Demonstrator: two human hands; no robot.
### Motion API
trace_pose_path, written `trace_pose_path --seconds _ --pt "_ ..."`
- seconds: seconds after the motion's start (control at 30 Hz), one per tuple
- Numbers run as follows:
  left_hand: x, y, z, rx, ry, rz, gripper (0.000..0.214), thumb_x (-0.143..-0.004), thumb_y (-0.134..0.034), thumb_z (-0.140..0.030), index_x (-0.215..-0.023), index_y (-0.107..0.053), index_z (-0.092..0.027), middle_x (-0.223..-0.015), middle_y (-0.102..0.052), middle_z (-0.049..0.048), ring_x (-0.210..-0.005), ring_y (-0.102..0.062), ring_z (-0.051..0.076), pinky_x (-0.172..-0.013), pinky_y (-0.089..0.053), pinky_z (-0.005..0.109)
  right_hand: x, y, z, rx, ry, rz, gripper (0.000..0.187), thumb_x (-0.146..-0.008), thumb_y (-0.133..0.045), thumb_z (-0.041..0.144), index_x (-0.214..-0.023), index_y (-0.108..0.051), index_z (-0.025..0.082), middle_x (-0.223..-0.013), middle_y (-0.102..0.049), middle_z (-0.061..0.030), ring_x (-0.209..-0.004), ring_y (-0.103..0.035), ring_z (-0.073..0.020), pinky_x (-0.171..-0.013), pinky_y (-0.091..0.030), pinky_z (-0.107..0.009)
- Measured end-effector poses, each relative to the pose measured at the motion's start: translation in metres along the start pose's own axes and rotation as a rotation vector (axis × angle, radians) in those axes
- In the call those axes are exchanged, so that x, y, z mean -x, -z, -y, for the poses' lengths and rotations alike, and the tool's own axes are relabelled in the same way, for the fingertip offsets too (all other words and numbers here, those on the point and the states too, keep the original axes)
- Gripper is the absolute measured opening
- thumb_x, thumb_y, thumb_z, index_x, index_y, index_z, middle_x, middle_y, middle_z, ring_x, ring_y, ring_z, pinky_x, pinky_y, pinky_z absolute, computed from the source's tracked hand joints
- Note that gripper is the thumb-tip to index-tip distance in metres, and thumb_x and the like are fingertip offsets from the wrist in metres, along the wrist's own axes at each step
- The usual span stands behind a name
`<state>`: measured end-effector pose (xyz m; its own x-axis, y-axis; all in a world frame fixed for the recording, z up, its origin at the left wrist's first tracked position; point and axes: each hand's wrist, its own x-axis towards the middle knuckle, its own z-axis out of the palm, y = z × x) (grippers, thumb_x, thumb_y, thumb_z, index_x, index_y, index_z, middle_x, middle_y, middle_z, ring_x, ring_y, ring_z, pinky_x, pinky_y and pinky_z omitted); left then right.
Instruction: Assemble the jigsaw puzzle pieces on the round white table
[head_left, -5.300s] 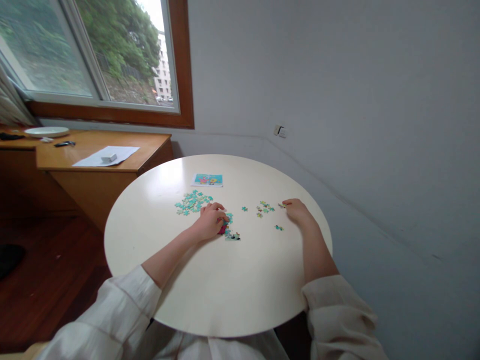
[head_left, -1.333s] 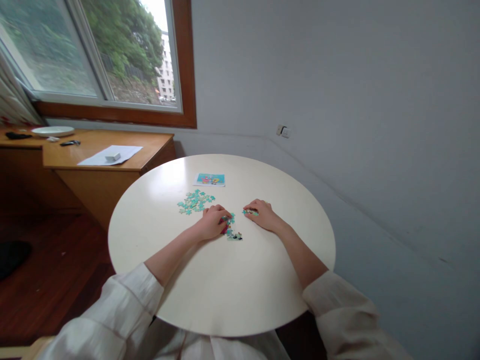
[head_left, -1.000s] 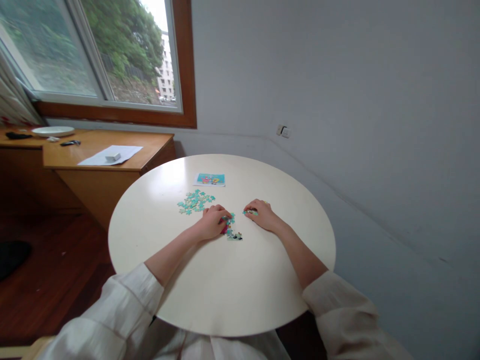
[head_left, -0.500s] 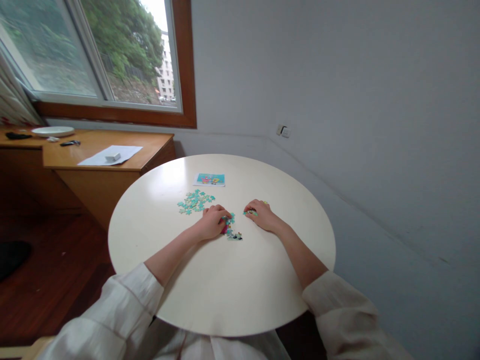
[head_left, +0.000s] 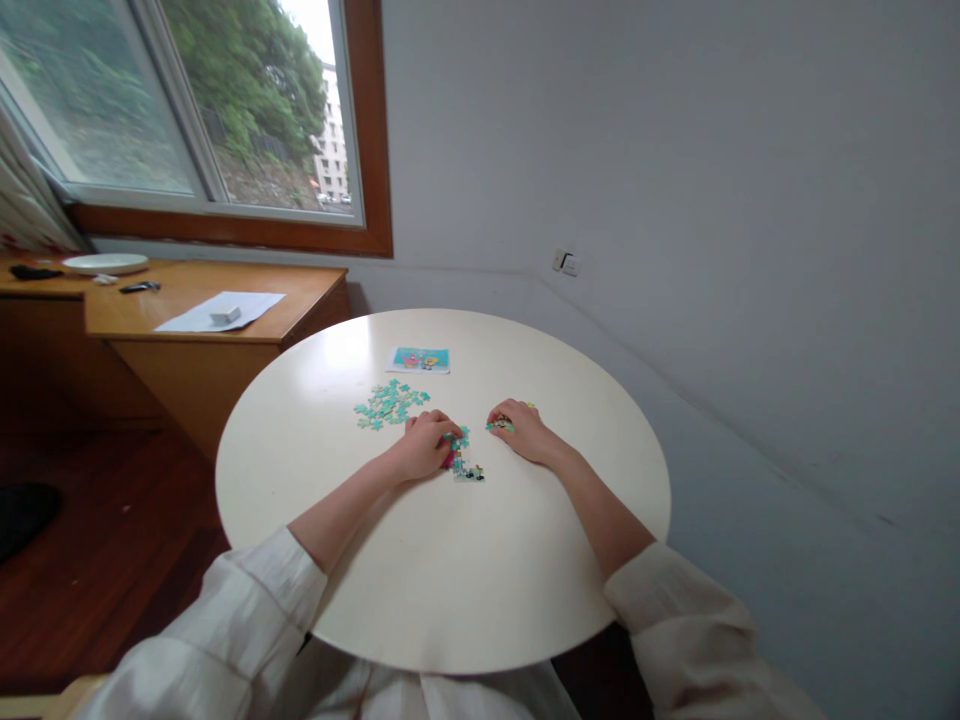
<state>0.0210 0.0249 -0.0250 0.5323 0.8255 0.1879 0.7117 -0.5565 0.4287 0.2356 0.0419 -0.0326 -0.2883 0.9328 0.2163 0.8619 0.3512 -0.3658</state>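
Note:
On the round table, my left hand [head_left: 426, 445] is curled over the upper left of a partly joined jigsaw puzzle section [head_left: 469, 474], its fingertips closed on the joined pieces. Pink and teal patches show beside and under its fingers. Farther right, my right hand [head_left: 521, 428] is closed, fingers bent down over some jigsaw pieces [head_left: 501, 426] at the tabletop. A bit of yellow-green shows just beyond its knuckles. Left of my left hand lies a loose heap of teal and pale jigsaw pieces [head_left: 390, 403]. A small picture card [head_left: 420, 360] with pink and yellow figures lies behind the heap.
The white round table [head_left: 450, 580] has a curved edge close to my body. A wooden desk [head_left: 195, 355] at the left holds paper [head_left: 217, 312], a small white box [head_left: 225, 315] and a white plate [head_left: 106, 263]. Walls stand behind and to the right.
Almost nothing differs. Both hands keep their places, with at most a very slight shift of the fingers, and the pieces lie as before.

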Motion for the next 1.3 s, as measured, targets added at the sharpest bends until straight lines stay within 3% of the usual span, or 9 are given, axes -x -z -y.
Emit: trace_pose_path --seconds 0.2,0.37,0.6,0.77,1.3 --pt "-0.001 -0.003 0.003 0.012 -0.015 -0.023 0.034 -0.072 -0.040 -0.012 -0.095 -0.062 -0.023 -0.103 -0.054 0.0065 -0.101 -0.048 0.024 -0.090 -0.033 0.042 0.001 0.004 0.000 -0.024 -0.001 -0.004 0.013 -0.077 -0.054 0.023 -0.088 -0.061 0.022 -0.097 -0.058 -0.0023 -0.095 -0.048 -0.0175 -0.086 -0.028 -0.034" --pt "-0.004 -0.002 0.005 0.057 -0.041 -0.079 0.030 -0.071 -0.042 -0.010 -0.090 -0.063 -0.020 -0.099 -0.057 0.0056 -0.097 -0.051 0.020 -0.090 -0.035 0.038 0.003 0.015 -0.006 -0.024 -0.093 -0.058 0.019 -0.082 -0.045 0.022 -0.088 -0.062 0.021 -0.100 -0.058 -0.0044 -0.098 -0.049 -0.0176 -0.087 -0.028 -0.034" --pt "-0.004 0.004 0.001 0.124 -0.054 -0.183 0.027 -0.072 -0.041 -0.009 -0.083 -0.064 -0.017 -0.089 -0.060 0.0050 -0.086 -0.055 0.017 -0.085 -0.041 0.034 0.002 0.011 -0.016 0.041 -0.135 -0.026 0.022 -0.073 -0.056 0.035 -0.089 -0.063 0.022 -0.098 -0.058 -0.0044 -0.096 -0.049 -0.0204 -0.084 -0.029 -0.037" --pt "-0.005 0.003 0.002 0.142 -0.048 -0.245 0.026 -0.071 -0.041 -0.009 -0.079 -0.065 -0.016 -0.085 -0.060 0.0047 -0.081 -0.056 0.016 -0.083 -0.042 0.034 0.002 0.008 -0.014 0.055 -0.142 -0.016 0.021 -0.071 -0.058 0.035 -0.087 -0.064 0.023 -0.097 -0.059 -0.0037 -0.094 -0.050 -0.0196 -0.083 -0.030 -0.035" --pt "-0.005 0.001 0.005 0.145 -0.043 -0.254 0.027 -0.071 -0.040 -0.010 -0.079 -0.065 -0.015 -0.084 -0.059 0.0052 -0.079 -0.055 0.017 -0.081 -0.043 0.032 0.001 0.010 -0.014 0.038 -0.257 -0.040 0.021 -0.067 -0.061 0.037 -0.081 -0.064 0.021 -0.095 -0.060 -0.0039 -0.091 -0.051 -0.0197 -0.080 -0.031 -0.034"
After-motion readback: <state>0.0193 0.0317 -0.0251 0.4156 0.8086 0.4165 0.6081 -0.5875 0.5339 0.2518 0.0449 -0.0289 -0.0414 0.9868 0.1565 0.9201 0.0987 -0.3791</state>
